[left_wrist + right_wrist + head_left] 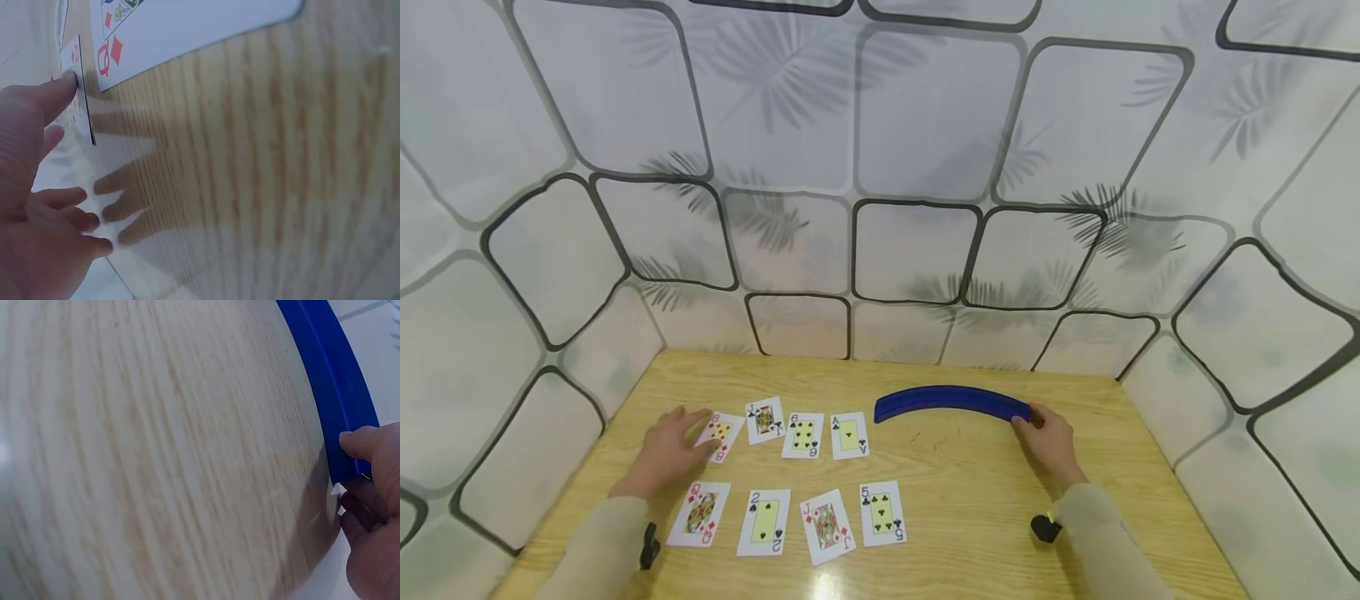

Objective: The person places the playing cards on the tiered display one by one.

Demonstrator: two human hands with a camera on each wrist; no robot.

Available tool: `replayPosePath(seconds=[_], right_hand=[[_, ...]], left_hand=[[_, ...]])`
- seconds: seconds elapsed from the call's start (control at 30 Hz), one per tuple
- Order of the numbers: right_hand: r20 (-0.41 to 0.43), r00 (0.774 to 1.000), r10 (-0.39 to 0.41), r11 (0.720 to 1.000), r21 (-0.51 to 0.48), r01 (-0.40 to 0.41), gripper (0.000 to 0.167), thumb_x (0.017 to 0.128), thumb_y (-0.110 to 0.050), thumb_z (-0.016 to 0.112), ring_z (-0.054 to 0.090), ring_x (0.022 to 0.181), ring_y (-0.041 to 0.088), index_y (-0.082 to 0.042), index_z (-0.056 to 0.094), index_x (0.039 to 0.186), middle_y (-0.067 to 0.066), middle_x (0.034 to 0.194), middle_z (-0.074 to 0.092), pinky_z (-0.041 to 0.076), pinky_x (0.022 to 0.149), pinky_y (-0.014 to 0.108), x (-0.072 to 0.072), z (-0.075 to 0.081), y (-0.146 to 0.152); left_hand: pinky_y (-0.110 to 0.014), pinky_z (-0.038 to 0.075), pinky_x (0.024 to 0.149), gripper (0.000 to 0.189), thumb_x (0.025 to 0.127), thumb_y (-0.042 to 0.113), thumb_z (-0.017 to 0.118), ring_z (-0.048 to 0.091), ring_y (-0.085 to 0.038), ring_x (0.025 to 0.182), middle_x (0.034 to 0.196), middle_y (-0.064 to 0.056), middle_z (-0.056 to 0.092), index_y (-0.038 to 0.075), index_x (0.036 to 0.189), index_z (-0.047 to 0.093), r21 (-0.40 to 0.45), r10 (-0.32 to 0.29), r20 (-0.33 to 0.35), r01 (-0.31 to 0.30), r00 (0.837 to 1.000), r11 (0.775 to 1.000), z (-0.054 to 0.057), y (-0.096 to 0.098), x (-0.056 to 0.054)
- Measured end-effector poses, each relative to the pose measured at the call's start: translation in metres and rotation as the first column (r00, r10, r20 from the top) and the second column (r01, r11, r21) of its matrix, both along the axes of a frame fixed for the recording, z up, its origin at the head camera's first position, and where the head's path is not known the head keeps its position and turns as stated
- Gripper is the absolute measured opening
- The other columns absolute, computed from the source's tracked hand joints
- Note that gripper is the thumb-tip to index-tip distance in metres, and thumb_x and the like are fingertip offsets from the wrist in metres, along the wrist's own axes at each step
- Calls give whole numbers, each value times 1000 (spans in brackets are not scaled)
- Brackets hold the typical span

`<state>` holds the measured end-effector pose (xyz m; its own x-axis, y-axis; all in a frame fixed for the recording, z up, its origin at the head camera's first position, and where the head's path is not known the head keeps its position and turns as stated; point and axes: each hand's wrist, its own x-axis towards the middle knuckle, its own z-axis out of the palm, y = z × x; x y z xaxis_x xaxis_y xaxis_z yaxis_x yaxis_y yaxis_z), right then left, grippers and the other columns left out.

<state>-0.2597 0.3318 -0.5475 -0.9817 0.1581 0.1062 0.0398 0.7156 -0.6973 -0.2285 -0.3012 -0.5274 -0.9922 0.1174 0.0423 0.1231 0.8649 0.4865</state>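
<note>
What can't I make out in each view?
Head: left edge of the eight of diamonds, partly hidden by the left hand.
Left wrist: far end of the queen of diamonds, beyond the top edge.
Right wrist: far end of the blue strip, beyond the top edge.

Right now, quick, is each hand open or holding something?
Left hand: open, thumb touching the eight of diamonds.
Right hand: pinching the blue curved strip.

passage: tabletop (962, 492), centre-right | obstacles: cards (803, 436) left, blue curved holder (951, 400) behind, right sleeve (1101, 533) beside
</note>
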Motion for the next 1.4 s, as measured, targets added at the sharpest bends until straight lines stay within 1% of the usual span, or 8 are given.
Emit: replayPosePath(seconds=[0.1,0.2,0.4,0.57,0.87,1.03,1.17,1.4], right_hand=[[-1,1000,1,1000,0,-1,50,102,-19,68,63,119,48,12,58,140,34,127,67,50,106,61,1,0,0],[8,1000,0,1000,-8,0,49,103,-18,68,63,120,48,12,58,140,34,128,67,50,107,61,2,1,0],[23,1000,9,1000,-10,-9,50,104,-19,67,61,124,49,12,56,142,34,131,65,49,108,61,3,2,1],[14,1000,0,1000,-14,0,49,104,-19,67,61,125,49,11,57,141,34,132,66,49,109,61,3,1,1],[23,1000,12,1000,-16,-12,51,105,-20,66,60,127,50,11,54,144,35,135,63,48,111,62,3,-1,3],[25,1000,15,1000,-16,-15,53,105,-20,64,56,133,52,11,52,146,36,141,59,45,114,63,3,-2,3],[15,1000,21,1000,-3,-21,54,105,-21,64,55,134,53,12,52,147,36,143,58,44,115,64,3,-2,3],[12,1000,25,999,20,-25,54,106,-20,65,53,137,53,12,52,147,37,145,57,43,117,63,4,-1,3]], left_hand=[[-88,21,109,67,99,35,70,27,-77,138,151,-55,27,-3,150,50,-25,-4,28,5,1000,1000,1,1,0],[-89,21,108,66,99,34,70,26,-78,138,150,-56,27,-3,150,50,-36,-2,43,3,999,999,2,2,-1],[-89,25,107,66,99,34,71,28,-78,136,148,-56,29,-6,148,51,-52,1,47,2,999,999,5,4,-3],[-89,24,108,66,99,35,70,26,-78,137,149,-56,28,-7,147,51,-54,3,57,0,998,999,5,3,-4],[-88,27,106,62,98,32,71,30,-78,135,147,-56,32,-7,143,55,-44,4,37,-3,999,999,5,5,-3],[-90,23,106,59,97,30,72,25,-80,137,149,-56,29,-6,141,57,-14,14,42,-13,999,1000,3,5,-2],[-90,21,107,58,96,30,73,23,-80,137,149,-57,28,-5,140,58,5,22,51,-22,998,1000,5,5,-1],[-89,23,106,54,97,29,73,24,-79,138,149,-56,29,-5,137,60,11,24,48,-25,999,1000,3,4,-2]])
